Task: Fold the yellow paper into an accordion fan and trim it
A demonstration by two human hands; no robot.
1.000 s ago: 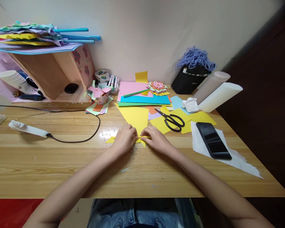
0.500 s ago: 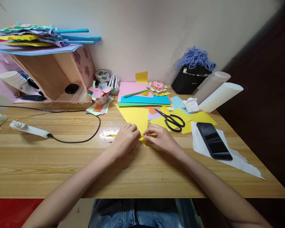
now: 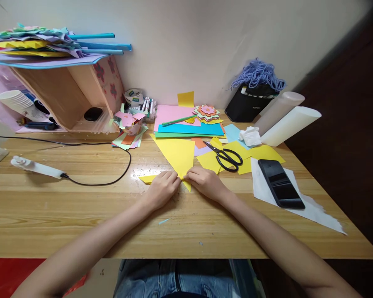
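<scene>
So the person's mid-fold here: the left hand (image 3: 161, 188) and right hand (image 3: 205, 182) are both pressed down on a small yellow folded piece (image 3: 149, 179) lying flat on the table (image 3: 81, 215), a bit beyond its middle. The fingertips of both hands meet right at the centre of the piece, pinched together on the paper, with only one pointed end poking out left of the left hand and a little tip showing below between them. It looks like a crease being squeezed in at the middle, so the next bit probably wants firm pressure along that fold while the ends stay lined up.

Room-wise, the near side of the table is mostly bare wood with some paper crumbs. Right behind the hands, touching or nearly so, is a big yellow triangle sheet (image 3: 178, 153). The scissors (image 3: 225, 158) lie near the right hand on more yellow scraps, and a phone (image 3: 279, 184) rests on white paper further right. On the left, a black cable (image 3: 112, 182) loops close by, so sideways room is tighter than the space toward the body.
</scene>
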